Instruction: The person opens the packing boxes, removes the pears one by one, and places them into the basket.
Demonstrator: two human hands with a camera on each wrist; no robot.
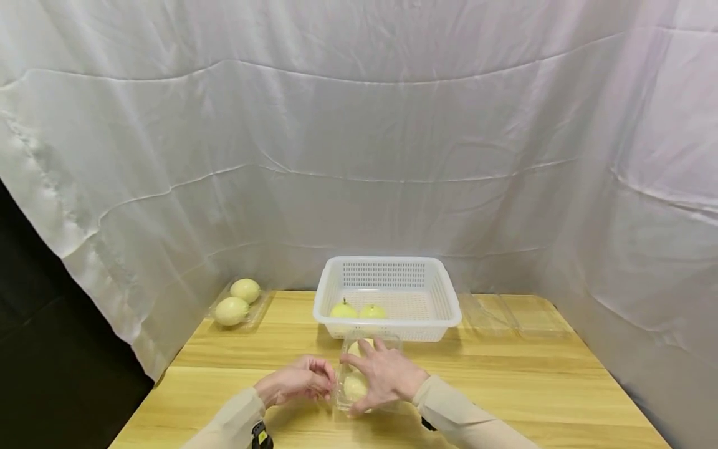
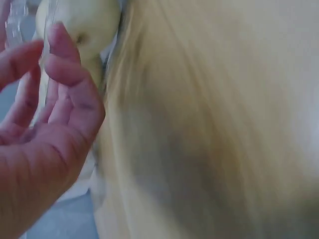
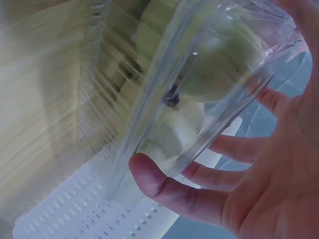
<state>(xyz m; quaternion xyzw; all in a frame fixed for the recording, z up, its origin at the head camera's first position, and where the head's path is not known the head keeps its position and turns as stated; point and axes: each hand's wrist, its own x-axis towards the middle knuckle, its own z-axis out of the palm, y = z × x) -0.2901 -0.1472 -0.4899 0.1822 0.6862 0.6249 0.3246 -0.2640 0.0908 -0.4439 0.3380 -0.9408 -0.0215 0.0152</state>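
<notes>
Head view shows a clear box with two pale fruit inside, toward the front edge of the worktop, just before the white basket. The right hand spreads wide over it, thumb and fingers apart and touching the plastic. The left hand is half curled at the box's left edge; whether it pinches the rim I cannot tell.

The work looks like boxing fruit, probably past halfway. A filled box with two more fruit sits by the worktop's back left corner. The box in hand is loaded, perhaps being fastened; its lid is hard to read. Two fruit in the basket seem left, with clear packaging near the back right corner.
</notes>
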